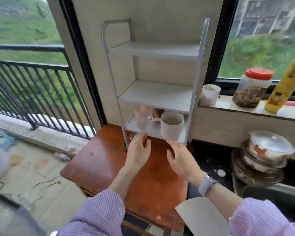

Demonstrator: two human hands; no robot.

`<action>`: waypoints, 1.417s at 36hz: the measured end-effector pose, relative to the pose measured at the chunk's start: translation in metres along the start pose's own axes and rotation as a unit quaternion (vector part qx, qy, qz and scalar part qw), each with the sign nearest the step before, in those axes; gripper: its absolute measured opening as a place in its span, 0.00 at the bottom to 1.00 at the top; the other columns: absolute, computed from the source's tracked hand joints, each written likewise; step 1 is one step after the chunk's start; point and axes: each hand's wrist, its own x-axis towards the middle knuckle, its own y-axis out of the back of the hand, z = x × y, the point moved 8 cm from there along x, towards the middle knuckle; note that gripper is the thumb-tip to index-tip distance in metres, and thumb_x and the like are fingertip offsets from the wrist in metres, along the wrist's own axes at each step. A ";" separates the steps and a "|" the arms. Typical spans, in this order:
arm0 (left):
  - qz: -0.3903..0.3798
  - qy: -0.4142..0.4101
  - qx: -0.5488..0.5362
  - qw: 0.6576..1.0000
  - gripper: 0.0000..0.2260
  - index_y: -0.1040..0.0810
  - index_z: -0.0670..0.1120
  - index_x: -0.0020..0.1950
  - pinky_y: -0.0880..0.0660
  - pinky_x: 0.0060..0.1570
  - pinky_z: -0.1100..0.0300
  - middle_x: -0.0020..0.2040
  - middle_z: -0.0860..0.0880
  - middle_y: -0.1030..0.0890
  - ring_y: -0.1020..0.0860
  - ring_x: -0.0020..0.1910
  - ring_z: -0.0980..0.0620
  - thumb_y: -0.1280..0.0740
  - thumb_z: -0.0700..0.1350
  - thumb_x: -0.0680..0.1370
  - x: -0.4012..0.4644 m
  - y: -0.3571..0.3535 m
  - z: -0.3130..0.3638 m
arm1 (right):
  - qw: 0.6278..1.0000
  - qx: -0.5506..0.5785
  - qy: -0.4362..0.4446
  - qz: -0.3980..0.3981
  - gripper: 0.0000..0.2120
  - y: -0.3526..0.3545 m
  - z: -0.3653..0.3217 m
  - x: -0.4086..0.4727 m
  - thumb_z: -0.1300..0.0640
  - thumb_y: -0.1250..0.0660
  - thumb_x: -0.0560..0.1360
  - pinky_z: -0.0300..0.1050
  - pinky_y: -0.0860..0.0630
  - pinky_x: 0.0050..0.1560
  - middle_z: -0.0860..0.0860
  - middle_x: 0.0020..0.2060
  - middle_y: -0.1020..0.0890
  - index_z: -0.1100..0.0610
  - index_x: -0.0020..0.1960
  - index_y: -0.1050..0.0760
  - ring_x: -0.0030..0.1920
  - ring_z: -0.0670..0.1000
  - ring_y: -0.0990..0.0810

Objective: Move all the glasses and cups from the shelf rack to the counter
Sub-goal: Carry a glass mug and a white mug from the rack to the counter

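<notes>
- We look from a single head-worn camera, forward and steeply down, over both forearms.
- Our left hand (138, 149) and right hand (180, 159) sit near the frame's centre, close to the lens.
- Just beyond the fingertips stands the shelf rack (157, 96), seen from slightly above.
- The wide lens bends the window frame (78, 53) up and left of the hands.

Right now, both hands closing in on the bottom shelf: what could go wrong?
1. The clear glass mug stands close beside the beige cup; the left hand taking one could knock the other.
2. Both sit near the front edge of the shelf rack, so a nudge from the right hand may tip them off.
3. The glass is transparent and easy to misjudge.
</notes>
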 end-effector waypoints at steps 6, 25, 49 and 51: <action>0.015 0.033 -0.066 0.997 0.13 0.24 0.43 0.59 0.28 0.53 0.58 0.56 0.45 0.19 0.22 0.54 0.47 0.37 0.47 0.78 0.066 -0.021 -0.018 | 0.998 0.006 -0.051 0.022 0.18 -0.013 0.010 0.037 0.57 0.42 0.78 0.40 0.32 0.58 0.56 0.58 0.23 0.56 0.68 0.33 0.59 0.54 0.26; 0.070 -0.013 -0.154 0.985 0.05 0.20 0.41 0.50 0.28 0.41 0.76 0.41 0.52 0.19 0.22 0.38 0.61 0.33 0.39 0.76 0.094 0.005 -0.066 | 0.990 0.122 -0.064 0.039 0.22 -0.062 0.002 0.086 0.63 0.43 0.77 0.41 0.33 0.66 0.57 0.62 0.27 0.55 0.71 0.39 0.62 0.51 0.29; -0.079 0.037 -0.220 0.972 0.15 0.24 0.44 0.48 0.28 0.45 0.59 0.35 0.51 0.28 0.26 0.39 0.52 0.46 0.50 0.81 0.095 -0.016 -0.056 | 0.875 0.358 -0.233 0.226 0.12 -0.060 0.049 0.076 0.48 0.39 0.76 0.32 0.28 0.34 0.47 0.31 0.28 0.57 0.45 0.29 0.31 0.41 0.26; -0.059 0.030 -0.213 0.975 0.15 0.25 0.45 0.46 0.31 0.37 0.68 0.34 0.49 0.28 0.28 0.35 0.55 0.47 0.49 0.81 0.087 -0.016 -0.055 | 0.878 0.349 -0.225 0.238 0.14 -0.054 0.053 0.065 0.45 0.40 0.76 0.31 0.31 0.28 0.42 0.23 0.30 0.55 0.39 0.29 0.24 0.40 0.29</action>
